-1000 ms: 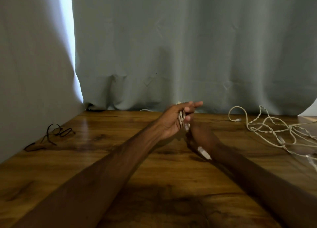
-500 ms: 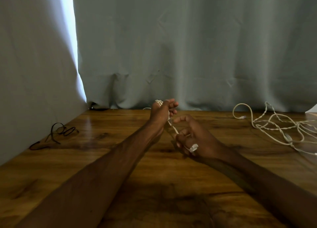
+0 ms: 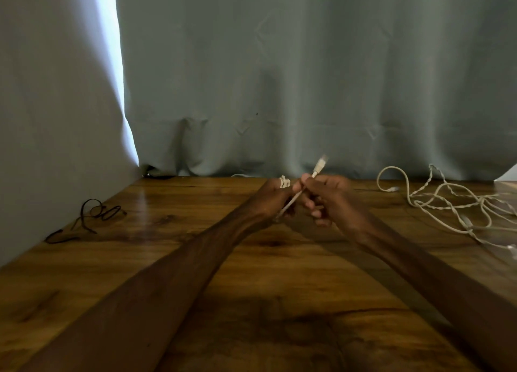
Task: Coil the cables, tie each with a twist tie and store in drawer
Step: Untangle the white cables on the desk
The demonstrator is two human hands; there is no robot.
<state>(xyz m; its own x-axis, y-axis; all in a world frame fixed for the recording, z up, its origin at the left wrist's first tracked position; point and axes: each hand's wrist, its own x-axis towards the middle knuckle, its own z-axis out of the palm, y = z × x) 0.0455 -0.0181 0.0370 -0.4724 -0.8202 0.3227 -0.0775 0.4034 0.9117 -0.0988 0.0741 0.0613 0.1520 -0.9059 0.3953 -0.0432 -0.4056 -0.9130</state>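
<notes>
My left hand grips a small coil of white braided cable above the middle of the wooden table; only the coil's top shows over the fist. My right hand pinches the free end of that cable, and its white plug sticks up above the fingers. A short straight run of cable passes between the two hands. A tangle of loose white cables lies at the right on the table. A thin black cable lies at the far left by the curtain.
Grey curtains hang along the back and left sides of the table, with a bright gap at the left corner. A pale object shows at the right edge, behind the white tangle.
My right hand has risen from below the left hand to beside it, and the plug end has swung from under the fingers to pointing up. The left hand keeps its hold on the coil.
</notes>
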